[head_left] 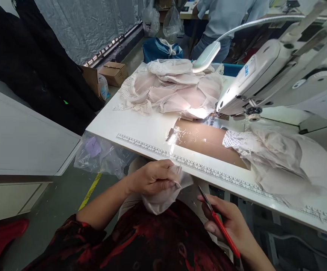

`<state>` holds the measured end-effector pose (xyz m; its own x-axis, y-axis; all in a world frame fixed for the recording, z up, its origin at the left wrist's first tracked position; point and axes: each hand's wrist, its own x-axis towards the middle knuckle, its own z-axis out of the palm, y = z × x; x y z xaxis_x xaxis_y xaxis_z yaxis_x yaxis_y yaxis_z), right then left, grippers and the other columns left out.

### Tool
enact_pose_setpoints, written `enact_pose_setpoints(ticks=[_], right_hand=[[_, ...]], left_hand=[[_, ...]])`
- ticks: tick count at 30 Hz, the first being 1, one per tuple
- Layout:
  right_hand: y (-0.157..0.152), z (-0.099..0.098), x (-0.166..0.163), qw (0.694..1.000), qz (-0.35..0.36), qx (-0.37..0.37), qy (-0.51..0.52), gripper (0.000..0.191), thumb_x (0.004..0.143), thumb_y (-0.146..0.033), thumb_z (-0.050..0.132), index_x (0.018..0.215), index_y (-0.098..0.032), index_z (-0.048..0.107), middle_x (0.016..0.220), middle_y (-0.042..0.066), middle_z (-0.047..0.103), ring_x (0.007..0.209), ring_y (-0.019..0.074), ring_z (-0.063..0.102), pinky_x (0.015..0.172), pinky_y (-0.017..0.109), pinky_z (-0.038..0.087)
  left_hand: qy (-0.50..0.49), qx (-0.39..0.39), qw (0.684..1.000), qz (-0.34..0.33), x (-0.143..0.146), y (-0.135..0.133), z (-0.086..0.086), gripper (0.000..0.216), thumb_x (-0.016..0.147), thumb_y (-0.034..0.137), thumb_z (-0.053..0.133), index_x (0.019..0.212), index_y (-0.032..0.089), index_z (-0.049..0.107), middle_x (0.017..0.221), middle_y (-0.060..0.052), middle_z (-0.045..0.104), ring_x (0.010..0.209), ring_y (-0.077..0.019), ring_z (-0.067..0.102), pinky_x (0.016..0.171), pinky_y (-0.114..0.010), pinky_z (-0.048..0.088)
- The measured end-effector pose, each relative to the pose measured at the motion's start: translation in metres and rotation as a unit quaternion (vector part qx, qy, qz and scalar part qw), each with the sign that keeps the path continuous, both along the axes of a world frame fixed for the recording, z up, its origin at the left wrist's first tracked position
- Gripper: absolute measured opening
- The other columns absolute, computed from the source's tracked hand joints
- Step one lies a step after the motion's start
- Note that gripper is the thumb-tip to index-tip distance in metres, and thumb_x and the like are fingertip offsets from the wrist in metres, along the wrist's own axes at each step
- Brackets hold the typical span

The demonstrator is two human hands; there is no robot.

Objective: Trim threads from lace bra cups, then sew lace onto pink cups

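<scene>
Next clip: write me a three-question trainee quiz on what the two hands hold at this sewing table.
1. True or false: the left hand grips a pale fabric piece off the table top.
2. What does the right hand hold? A) red-handled snips B) a pencil C) a thread spool
3. Fill in the blank: the printed measuring scale runs along the table's ___ edge, the side closest to the person.

Key: 1 true; 2 A; 3 near.
</scene>
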<state>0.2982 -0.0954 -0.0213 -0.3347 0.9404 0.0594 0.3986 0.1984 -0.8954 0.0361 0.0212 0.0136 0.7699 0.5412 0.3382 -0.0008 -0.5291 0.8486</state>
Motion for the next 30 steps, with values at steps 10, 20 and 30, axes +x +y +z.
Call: enact_pose_setpoints(ticks=[10,20,30], right_hand=[[0.023,-0.005,-0.021,0.989,0.079,-0.121,-0.035,0.042,0.079,-0.039,0.068,0.117,-0.023,0.061,0.102,0.007,0.070,0.092,0.0262,0.065,0.080,0.032,0.052],[0.019,-0.019,-0.018,0.983,0.053,-0.176,-0.014,0.046,0.081,-0.041,0.065,0.121,-0.019,0.059,0.098,0.004,0.069,0.088,0.0242,0.063,0.078,0.030,0.051],[0.027,-0.004,-0.030,0.982,0.107,-0.157,0.008,0.029,0.081,-0.039,0.066,0.105,-0.022,0.063,0.090,0.002,0.067,0.084,0.0222,0.062,0.075,0.027,0.050]], left_hand=[[0.073,-0.123,0.988,-0.060,-0.021,-0.007,-0.004,0.027,0.093,0.025,0.048,0.107,0.014,0.067,0.103,-0.014,0.069,0.098,-0.0199,0.065,0.087,-0.028,0.050],[0.092,-0.143,0.985,-0.017,-0.027,-0.006,-0.016,0.026,0.092,0.024,0.050,0.106,0.014,0.069,0.100,-0.013,0.071,0.095,-0.0182,0.067,0.085,-0.026,0.050],[0.088,-0.151,0.983,-0.054,-0.021,-0.008,-0.017,0.025,0.091,0.023,0.051,0.104,0.014,0.070,0.100,-0.013,0.071,0.093,-0.0184,0.067,0.083,-0.025,0.051]])
